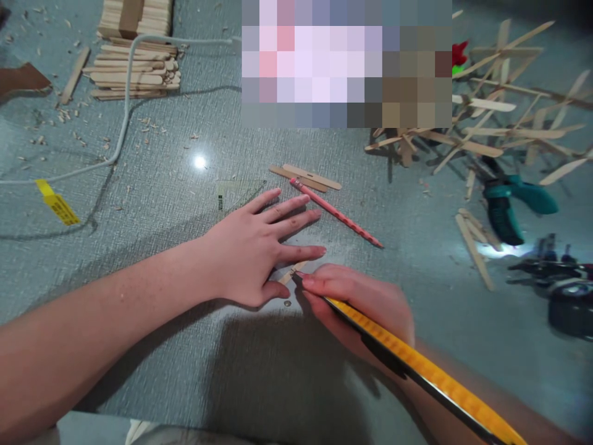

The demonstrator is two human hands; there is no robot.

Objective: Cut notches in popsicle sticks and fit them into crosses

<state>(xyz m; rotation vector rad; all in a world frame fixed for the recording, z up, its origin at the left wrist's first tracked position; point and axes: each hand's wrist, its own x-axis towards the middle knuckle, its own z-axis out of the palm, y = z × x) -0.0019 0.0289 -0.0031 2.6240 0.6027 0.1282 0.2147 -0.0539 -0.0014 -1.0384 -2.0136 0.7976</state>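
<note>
My left hand (252, 247) lies flat on the table with its fingers spread. A wooden craft stick (293, 273) shows between its thumb and index finger; the rest of the stick is covered by the hand. My right hand (361, 300) is closed around a long yellow-and-black utility knife (407, 352), whose dark tip meets the stick. Just beyond my left fingertips lies a pink pencil (340, 213), with two loose craft sticks (312, 176) beside its eraser end. A clear set square (241, 193) sits partly under my left fingers. A small round metal bit (288, 303) is near my thumb.
Stacked craft sticks (134, 71) stand at the back left, near a white cable (123, 123) with a yellow tag (60, 204). At the right are a stick structure (504, 117), teal-handled pliers (507, 204) and a dark device (569, 303). Wood scraps litter the table (162, 154).
</note>
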